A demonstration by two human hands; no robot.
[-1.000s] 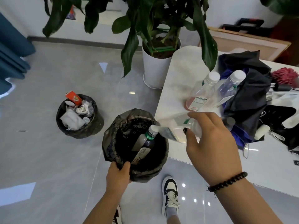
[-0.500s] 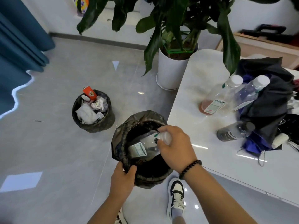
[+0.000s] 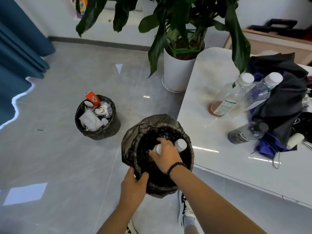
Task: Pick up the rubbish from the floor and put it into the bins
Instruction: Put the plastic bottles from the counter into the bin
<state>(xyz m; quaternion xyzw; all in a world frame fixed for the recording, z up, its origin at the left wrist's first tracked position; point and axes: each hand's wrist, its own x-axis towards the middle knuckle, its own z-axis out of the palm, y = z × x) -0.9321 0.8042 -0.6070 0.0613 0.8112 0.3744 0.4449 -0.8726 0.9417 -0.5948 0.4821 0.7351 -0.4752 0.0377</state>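
Two bins stand on the grey floor. The near bin (image 3: pixel 130 149), lined with a black bag, sits just beside the white table's (image 3: pixel 219 166) near-left edge. The left hand (image 3: pixel 133 186) grips the bag's rim at its near side, thumb hooked over the edge. The right hand (image 3: pixel 164 155) reaches down inside this bin, fingers curled round the neck of a white-capped bottle (image 3: pixel 157 148). A second capped bottle (image 3: pixel 181 144) stands in the bin just right of it. The far bin (image 3: pixel 111 127), to the left and well apart, is filled with paper and wrappers. Three more bottles lie on the table near a dark cloth (image 3: pixel 278 105). A potted plant (image 3: pixel 177 71) stands at the far side.
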